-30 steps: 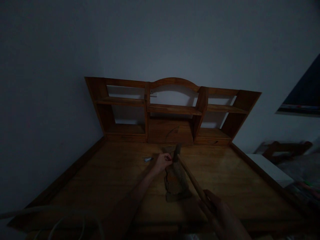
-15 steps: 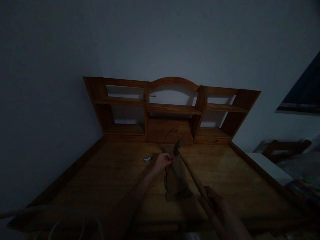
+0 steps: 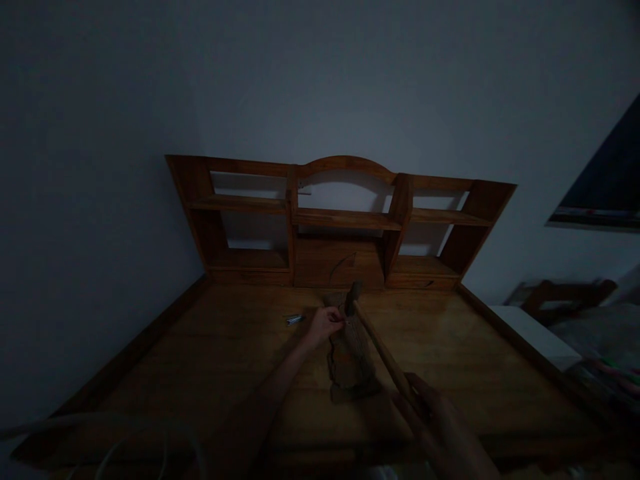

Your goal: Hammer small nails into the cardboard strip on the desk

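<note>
A rough piece of old wood (image 3: 349, 357) lies on the wooden platform (image 3: 210, 353). My left hand (image 3: 324, 325) is pinched at the far end of that piece, fingers closed on something small I cannot make out. My right hand (image 3: 434, 412) is wrapped round the wooden handle of a hammer (image 3: 381, 352). The hammer's head (image 3: 353, 296) hangs just above the far end of the wood, right beside my left fingertips.
A small metallic object (image 3: 295, 320) lies on the platform left of my left hand. A wooden headboard with shelves (image 3: 345, 220) stands against the wall behind. A white slab (image 3: 535, 337) and a dark wooden frame (image 3: 565, 293) are at the right. A pale cable (image 3: 115, 440) loops at the lower left.
The hammer head rose slightly half a second ago and has come back down near the wood's far end. My left hand has kept its pinch in place.
</note>
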Motion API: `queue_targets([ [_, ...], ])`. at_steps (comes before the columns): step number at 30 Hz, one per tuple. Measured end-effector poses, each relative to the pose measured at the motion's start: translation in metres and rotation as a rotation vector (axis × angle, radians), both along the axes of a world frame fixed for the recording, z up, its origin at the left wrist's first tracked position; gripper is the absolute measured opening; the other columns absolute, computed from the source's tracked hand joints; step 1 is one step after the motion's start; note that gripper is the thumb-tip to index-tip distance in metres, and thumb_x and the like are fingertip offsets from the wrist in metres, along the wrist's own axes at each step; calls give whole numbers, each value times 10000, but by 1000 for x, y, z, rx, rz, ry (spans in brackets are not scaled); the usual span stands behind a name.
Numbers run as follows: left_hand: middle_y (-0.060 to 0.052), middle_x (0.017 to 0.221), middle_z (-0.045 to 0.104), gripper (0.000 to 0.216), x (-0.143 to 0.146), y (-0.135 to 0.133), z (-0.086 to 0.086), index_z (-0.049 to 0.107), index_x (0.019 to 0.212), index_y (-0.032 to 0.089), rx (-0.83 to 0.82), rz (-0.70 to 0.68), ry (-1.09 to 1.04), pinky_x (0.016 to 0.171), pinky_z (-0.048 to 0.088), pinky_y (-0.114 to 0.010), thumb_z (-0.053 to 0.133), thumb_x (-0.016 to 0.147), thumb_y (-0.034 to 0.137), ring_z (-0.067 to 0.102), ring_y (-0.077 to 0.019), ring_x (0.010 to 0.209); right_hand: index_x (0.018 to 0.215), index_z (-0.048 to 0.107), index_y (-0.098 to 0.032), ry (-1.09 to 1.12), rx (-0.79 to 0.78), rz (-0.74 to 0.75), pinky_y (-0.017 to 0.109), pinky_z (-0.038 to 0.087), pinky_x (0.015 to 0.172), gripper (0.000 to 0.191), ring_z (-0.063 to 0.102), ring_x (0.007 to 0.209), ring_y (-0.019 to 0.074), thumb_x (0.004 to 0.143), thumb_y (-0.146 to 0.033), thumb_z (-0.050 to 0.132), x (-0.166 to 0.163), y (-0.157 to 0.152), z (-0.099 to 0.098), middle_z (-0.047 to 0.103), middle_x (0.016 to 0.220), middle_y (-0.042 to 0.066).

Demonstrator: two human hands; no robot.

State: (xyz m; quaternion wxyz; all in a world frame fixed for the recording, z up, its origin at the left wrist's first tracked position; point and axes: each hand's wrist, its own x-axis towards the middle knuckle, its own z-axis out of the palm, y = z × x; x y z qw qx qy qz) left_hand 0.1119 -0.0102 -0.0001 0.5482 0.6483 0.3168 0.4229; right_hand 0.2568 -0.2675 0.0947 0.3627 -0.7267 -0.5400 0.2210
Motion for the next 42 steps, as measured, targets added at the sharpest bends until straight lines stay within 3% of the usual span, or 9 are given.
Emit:
queue_targets([
  [7, 23, 564, 569, 172, -1, 1, 0, 589, 573, 130, 5, 11, -13, 541, 362, -198, 739, 524, 198, 517, -104, 550, 1098, 642, -176, -2, -3, 13, 237, 497, 691, 417, 674, 942, 245, 837, -466, 492, -1, 2, -4, 727, 998, 114],
  [11, 13, 564, 576, 186, 0, 1, -2, 585, 581, 131, 2, 0, -17, 541, 367, -202, 734, 557, 239, 527, -112, 557, 1135, 622, -181, 21, -7, 25, 225, 496, 689, 432, 654, 1006, 242, 841, -467, 486, -1, 2, -4, 708, 1073, 116],
  [16, 23, 562, 562, 160, -2, 4, -3, 589, 565, 126, 12, 2, -13, 541, 354, -194, 734, 522, 180, 512, -108, 571, 1135, 624, -173, -46, -5, 25, 251, 488, 783, 423, 653, 990, 235, 837, -442, 493, 1, 0, -6, 707, 1060, 116],
  [27, 14, 576, 574, 159, 1, 6, -8, 595, 579, 126, 11, 3, -13, 559, 379, -209, 727, 527, 197, 527, -116, 568, 1155, 585, -167, -26, -88, 35, 258, 474, 706, 451, 657, 953, 236, 868, -475, 423, -4, 3, -4, 710, 998, 109],
  [35, 7, 565, 580, 194, 2, 5, -6, 583, 557, 132, 18, 2, -17, 558, 387, -213, 741, 521, 239, 534, -120, 563, 1034, 629, -164, 3, -76, 59, 242, 470, 731, 369, 661, 948, 226, 870, -437, 441, -7, 2, 15, 717, 989, 113],
  [38, 12, 560, 577, 167, 1, 6, -7, 583, 563, 135, 26, -2, -18, 552, 380, -209, 725, 531, 217, 535, -122, 566, 1054, 626, -157, -20, -75, 57, 254, 481, 732, 392, 662, 941, 231, 869, -440, 427, -6, 3, 5, 715, 994, 116],
  [42, 20, 558, 574, 121, 0, 7, -8, 586, 571, 136, 41, -6, -21, 553, 371, -204, 693, 518, 150, 534, -119, 565, 1179, 584, -129, -60, -68, 9, 286, 463, 872, 487, 610, 1077, 248, 833, -454, 477, 0, 3, -13, 670, 1129, 145],
])
